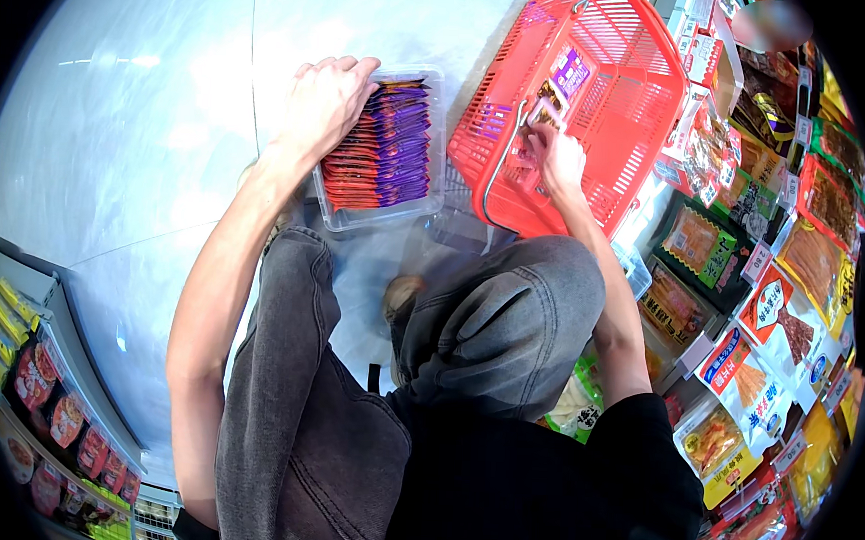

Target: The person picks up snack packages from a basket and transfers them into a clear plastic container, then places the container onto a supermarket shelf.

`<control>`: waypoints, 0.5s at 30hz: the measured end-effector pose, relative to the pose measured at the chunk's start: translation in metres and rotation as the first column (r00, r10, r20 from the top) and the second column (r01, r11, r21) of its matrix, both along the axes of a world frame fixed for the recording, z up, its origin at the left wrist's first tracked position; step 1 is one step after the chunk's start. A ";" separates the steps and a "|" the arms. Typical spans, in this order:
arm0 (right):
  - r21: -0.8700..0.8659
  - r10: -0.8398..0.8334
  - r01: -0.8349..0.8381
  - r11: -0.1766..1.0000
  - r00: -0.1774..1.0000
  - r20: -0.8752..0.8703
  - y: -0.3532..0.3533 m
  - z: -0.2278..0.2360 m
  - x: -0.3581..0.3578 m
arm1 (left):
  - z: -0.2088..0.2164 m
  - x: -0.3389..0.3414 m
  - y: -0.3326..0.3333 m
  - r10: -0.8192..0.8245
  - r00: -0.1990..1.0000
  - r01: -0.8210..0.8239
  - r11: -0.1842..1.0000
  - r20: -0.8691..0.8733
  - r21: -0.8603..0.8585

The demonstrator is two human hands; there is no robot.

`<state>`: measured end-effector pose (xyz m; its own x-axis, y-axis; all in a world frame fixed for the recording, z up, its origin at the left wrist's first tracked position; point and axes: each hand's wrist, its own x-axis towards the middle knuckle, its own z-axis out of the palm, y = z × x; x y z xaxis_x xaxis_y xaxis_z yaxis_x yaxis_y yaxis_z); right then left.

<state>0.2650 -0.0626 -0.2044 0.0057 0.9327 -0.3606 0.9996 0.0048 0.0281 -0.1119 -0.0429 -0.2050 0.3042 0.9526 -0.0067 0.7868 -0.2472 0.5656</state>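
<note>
A clear plastic box (440, 140) stands on the floor in front of me, packed with a row of purple and red snack packets (399, 148). My left hand (326, 103) lies over the box's upper left side with its fingers curled on the rim. To the right, my right hand (559, 162) reaches into a red shopping basket (633, 110). Its fingers are closed on a small snack packet (549, 113), partly covered by the hand. Beside that lies a purple-and-white packet (570, 71) in the basket.
Shelves on the right hold bagged snacks (778, 319) and other packs, with price tags along their edges. Another shelf (53, 350) with red and yellow packs stands at lower left. My bent knees (508, 312) are close below the box and basket. Pale floor (169, 114) stretches left.
</note>
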 end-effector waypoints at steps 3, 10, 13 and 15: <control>-0.002 -0.028 0.028 1.000 0.995 -0.101 -0.004 0.004 0.009 | 0.003 -0.003 0.002 0.051 0.994 -0.041 0.993 0.092 -0.115; -0.089 -0.236 0.223 0.971 0.953 -0.190 0.003 0.015 0.009 | 0.002 -0.004 0.007 0.161 0.973 -0.122 0.966 0.163 -0.227; -0.147 -0.370 0.340 0.929 0.873 -0.317 0.005 0.007 0.025 | 0.006 0.001 0.009 0.185 0.970 -0.149 0.964 0.158 -0.219; -0.215 -0.354 0.298 0.930 0.882 -0.311 0.008 0.013 0.009 | 0.006 0.001 0.005 0.200 0.972 -0.170 0.960 0.119 -0.222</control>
